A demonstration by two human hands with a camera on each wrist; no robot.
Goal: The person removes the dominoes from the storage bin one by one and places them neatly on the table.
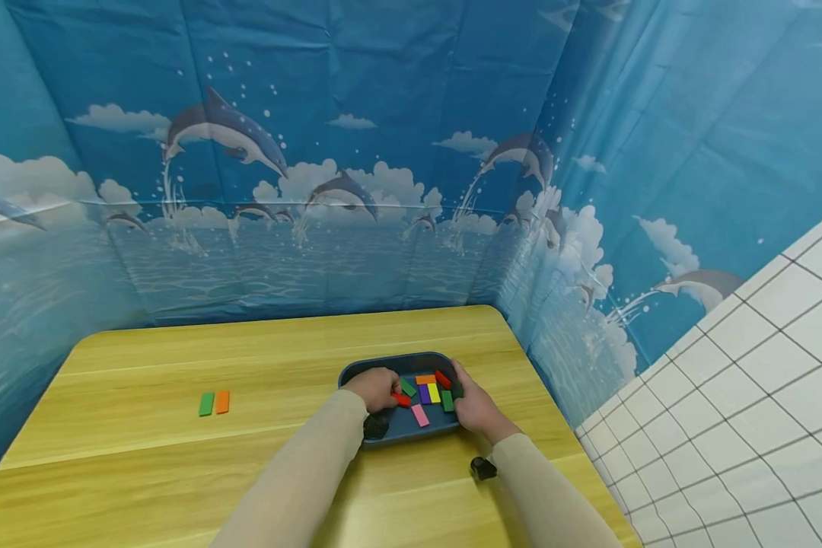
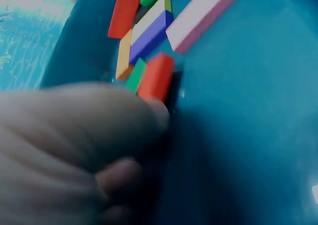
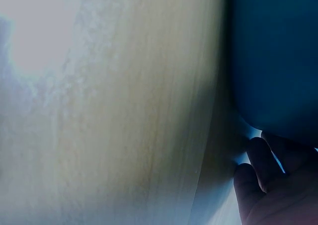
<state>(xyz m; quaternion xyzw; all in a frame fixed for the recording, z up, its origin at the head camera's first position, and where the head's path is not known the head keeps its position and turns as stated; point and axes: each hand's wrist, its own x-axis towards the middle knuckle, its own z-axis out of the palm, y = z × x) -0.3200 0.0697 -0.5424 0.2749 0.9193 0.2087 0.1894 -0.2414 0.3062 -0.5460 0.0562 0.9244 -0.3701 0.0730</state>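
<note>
A dark blue tray with several coloured blocks in it rests on the wooden table. My left hand reaches inside its left part and pinches a red block. Against that block lies a green block. Farther right in the tray are a purple block, a yellow block, an orange block, a second red block, another green block and a pink block. At the tray's right end, my right hand grips the wall; its fingers sit against the outside.
On the left of the table lie a green block and an orange block, side by side. A dolphin-printed curtain hangs behind the table. White tiles show to the right.
</note>
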